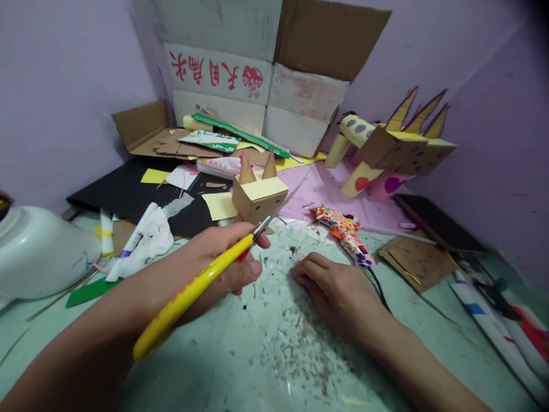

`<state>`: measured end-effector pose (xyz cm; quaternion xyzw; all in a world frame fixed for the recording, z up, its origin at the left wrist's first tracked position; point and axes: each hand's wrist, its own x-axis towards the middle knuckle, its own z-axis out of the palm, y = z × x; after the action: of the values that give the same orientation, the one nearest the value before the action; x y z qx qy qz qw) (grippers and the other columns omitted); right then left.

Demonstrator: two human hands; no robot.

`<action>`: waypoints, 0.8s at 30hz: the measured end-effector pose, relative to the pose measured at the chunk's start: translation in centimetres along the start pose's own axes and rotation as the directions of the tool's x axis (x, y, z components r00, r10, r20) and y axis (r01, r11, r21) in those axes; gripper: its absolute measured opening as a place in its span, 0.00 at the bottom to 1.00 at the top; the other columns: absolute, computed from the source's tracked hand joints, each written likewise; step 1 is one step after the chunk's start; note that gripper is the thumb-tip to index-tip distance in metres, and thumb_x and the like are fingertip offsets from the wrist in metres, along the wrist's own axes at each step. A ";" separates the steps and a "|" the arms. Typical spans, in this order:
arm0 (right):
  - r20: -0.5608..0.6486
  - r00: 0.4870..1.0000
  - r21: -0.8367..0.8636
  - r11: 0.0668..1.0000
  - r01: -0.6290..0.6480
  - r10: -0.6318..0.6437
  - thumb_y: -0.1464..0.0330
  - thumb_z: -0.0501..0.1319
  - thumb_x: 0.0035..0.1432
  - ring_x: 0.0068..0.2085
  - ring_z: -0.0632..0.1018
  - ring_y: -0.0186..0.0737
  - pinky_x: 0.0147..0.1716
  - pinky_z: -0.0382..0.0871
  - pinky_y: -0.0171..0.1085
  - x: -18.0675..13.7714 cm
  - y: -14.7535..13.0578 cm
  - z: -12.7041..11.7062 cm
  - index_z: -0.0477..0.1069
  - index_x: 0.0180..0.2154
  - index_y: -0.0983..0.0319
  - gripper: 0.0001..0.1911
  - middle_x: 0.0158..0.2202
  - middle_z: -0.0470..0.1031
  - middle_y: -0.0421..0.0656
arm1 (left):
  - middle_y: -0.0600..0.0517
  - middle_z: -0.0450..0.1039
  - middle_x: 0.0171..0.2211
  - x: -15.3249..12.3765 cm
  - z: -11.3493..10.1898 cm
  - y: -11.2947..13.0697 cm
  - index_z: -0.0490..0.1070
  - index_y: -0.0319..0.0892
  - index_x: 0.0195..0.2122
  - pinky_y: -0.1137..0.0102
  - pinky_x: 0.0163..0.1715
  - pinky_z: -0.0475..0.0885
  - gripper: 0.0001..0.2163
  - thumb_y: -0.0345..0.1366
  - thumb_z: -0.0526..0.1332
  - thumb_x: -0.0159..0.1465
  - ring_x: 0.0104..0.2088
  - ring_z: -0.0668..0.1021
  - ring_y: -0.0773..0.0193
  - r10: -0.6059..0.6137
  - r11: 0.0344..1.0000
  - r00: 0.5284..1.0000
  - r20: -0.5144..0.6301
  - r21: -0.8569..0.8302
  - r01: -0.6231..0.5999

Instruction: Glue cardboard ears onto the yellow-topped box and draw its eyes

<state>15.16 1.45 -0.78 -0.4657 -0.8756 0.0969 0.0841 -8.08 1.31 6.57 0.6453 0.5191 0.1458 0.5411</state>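
Note:
Scissors (195, 292) with a yellow outer handle and some red near the pivot lie across my left hand (214, 257), which is closed around them. Their thin metal blades point up and to the right, in front of a small cardboard box head (259, 197) with two pointed ears and drawn dots. My right hand (328, 286) rests on the table with its fingers curled under. Whatever those fingers may hold is hidden. Just beyond it lies a flower-patterned glue gun (343, 232) with a black cord.
Small scraps and crumbs (300, 355) litter the green tabletop. A larger cardboard animal (403, 151) with spikes stands back right. Behind are an upright carton (218, 71) and black card (124, 186). A white jug-like container (43, 257) is at left, brown cardboard (416, 260) at right.

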 end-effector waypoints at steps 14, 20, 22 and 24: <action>0.106 0.994 -0.090 0.996 -0.028 0.038 0.79 0.54 0.49 0.29 0.73 0.39 0.22 0.45 0.35 0.3 -0.5 -0.3 0.68 0.33 0.61 0.10 0.31 0.73 0.42 | 0.53 0.70 0.32 0.2 0.2 0.2 0.62 0.46 0.48 0.77 0.19 0.65 0.13 0.39 0.56 0.62 0.25 0.71 0.68 0.042 0.999 0.999 -0.026 0.026 -0.041; 0.018 0.989 0.320 0.936 -0.146 0.148 0.74 0.53 0.54 0.28 0.67 0.35 0.26 0.53 0.34 -0.2 -0.6 -0.7 0.64 0.30 0.61 0.04 0.29 0.68 0.40 | 0.56 0.69 0.28 0.6 1.3 0.2 0.64 0.45 0.43 0.78 0.17 0.63 0.10 0.35 0.57 0.59 0.23 0.70 0.70 0.082 0.996 0.995 -0.062 -0.022 -0.084; 0.041 0.971 0.616 0.759 -0.210 0.235 0.69 0.52 0.57 0.25 0.63 0.33 0.24 0.53 0.33 -0.3 -1.1 -0.8 0.62 0.28 0.61 0.06 0.25 0.64 0.38 | 0.57 0.68 0.24 1.0 2.3 0.2 0.64 0.44 0.40 0.79 0.16 0.61 0.10 0.32 0.57 0.56 0.21 0.69 0.71 0.111 0.989 0.986 -0.125 -0.084 -0.122; 0.169 0.943 0.846 0.448 -0.288 0.288 0.62 0.54 0.57 0.21 0.58 0.30 0.21 0.51 0.31 -0.3 -1.8 -0.8 0.62 0.28 0.62 0.10 0.20 0.58 0.35 | 0.59 0.67 0.21 1.5 3.5 0.0 0.64 0.43 0.37 0.79 0.15 0.60 0.10 0.31 0.58 0.52 0.17 0.66 0.73 0.122 0.965 0.967 -0.223 -0.203 -0.169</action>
<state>14.10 0.29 0.42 -0.5029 -0.6180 0.5320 0.2867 -4.84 0.60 4.75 0.5990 0.5046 0.3089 0.5396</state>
